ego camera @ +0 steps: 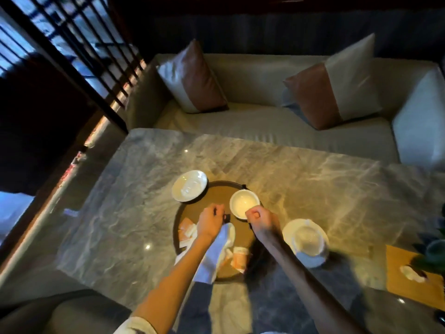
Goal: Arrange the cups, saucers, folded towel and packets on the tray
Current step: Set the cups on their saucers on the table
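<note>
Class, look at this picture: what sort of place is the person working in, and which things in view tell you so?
Probably a hotel room or lounge sitting area. A sofa with two matching cushions stands behind a marble table, where a round tray holds a cup, a towel and packets.

Lounge or hotel seating area: marble table, beige sofa, 2 cushions, dim lighting
</note>
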Available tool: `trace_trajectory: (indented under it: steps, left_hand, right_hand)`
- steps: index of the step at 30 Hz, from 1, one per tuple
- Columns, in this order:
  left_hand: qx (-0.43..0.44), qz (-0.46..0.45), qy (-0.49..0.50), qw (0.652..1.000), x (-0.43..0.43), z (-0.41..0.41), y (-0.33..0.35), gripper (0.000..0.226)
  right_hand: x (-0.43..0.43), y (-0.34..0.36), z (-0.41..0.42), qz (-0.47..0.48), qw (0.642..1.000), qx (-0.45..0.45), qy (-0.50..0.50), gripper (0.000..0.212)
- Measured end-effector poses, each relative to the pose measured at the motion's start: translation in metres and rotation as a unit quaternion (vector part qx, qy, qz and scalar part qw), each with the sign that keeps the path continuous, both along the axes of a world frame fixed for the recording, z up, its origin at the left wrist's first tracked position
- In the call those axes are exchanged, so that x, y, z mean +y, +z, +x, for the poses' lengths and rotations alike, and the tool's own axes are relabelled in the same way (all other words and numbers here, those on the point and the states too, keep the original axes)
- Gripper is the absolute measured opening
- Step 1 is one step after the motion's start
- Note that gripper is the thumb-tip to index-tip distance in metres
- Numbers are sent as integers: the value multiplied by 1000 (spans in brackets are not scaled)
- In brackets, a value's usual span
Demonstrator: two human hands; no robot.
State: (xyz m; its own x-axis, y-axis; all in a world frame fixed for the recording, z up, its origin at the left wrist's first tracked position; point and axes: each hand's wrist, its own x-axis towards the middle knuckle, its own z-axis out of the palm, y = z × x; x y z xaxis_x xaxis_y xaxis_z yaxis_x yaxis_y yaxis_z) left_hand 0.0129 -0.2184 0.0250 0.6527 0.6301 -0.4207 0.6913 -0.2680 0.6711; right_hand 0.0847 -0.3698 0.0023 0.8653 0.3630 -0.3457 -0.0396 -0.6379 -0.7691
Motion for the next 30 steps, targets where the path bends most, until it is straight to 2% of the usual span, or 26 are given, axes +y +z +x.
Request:
trace_trajectory:
  steps: [3,7,10,13,15,17,19,23,30]
  left_hand:
    - [27,-12,90,995,58,-17,-1,32]
    - [70,-11,143,987,132,-34,-9,30]
    - [110,-7,125,986,179,-34,-22,26]
    - [124,-28,73,989,212,-24,-36,32]
    - [118,-55,30,991,227,-15,-48,35]
    - [123,-91,31,988,237,-6,-60,37]
    - [131,-121,43,983,244,3,-70,35]
    - [127,-177,71,973,253,6,-82,15]
    - [91,-198,62,974,251,-9,-64,33]
  right_hand:
    - [58,2,-3,6,998,48,38,12]
    - [128,-8,0,-10,994,90,53,20]
    - [171,-25,5,-29,991,131,1,27]
    - [201,-41,6,-61,986,144,-57,33]
    - [215,-46,5,-52,978,177,-102,26]
    - [224,-50,5,-15,964,217,-151,15]
    - [228,-49,3,11,951,256,-175,15]
    - [231,-49,2,28,950,246,-192,24]
    - [222,-43,-11,18,961,211,-179,23]
